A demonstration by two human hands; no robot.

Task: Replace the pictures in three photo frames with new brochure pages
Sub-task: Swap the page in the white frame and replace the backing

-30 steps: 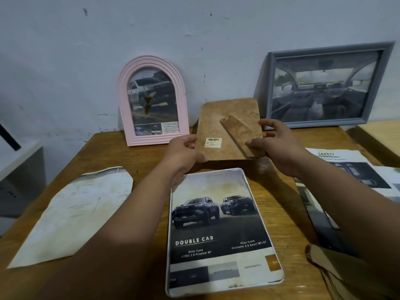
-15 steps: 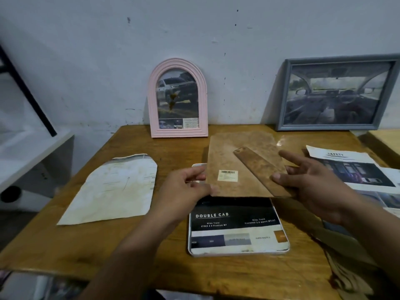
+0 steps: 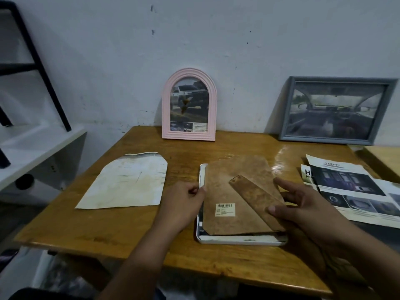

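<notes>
While both hands work at the middle of the wooden table (image 3: 121,230), here is how it stands:

Backing board: the brown mottled fibreboard backing board (image 3: 227,191), barcode sticker facing up, lies over the white rounded-corner photo frame (image 3: 238,241), which sits face-down, flat on the table; the board sits slightly askew, with the frame's left and near edges showing.

Stand flap: a narrow brown stand flap (image 3: 255,198) runs diagonally across the board.

Left hand: the left hand (image 3: 184,199) has its fingers curled at the board's left edge, pinching it where it meets the frame's rim.

Right hand: the right hand (image 3: 303,204) has its thumb pressing on the flap's lower end and its fingers spread, reaching under the board's right edge — gripping the board.

Pink frame: an arched pink photo frame (image 3: 189,105) stands against the wall, showing a truck picture.

Grey frame: a rectangular grey photo frame (image 3: 335,110) leans at the back right with a car-interior picture.

Loose sheet: a pale arch-cut paper sheet (image 3: 127,182) lies left of the hands.

Brochure: printed brochure pages (image 3: 355,187) lie to the right.
</notes>
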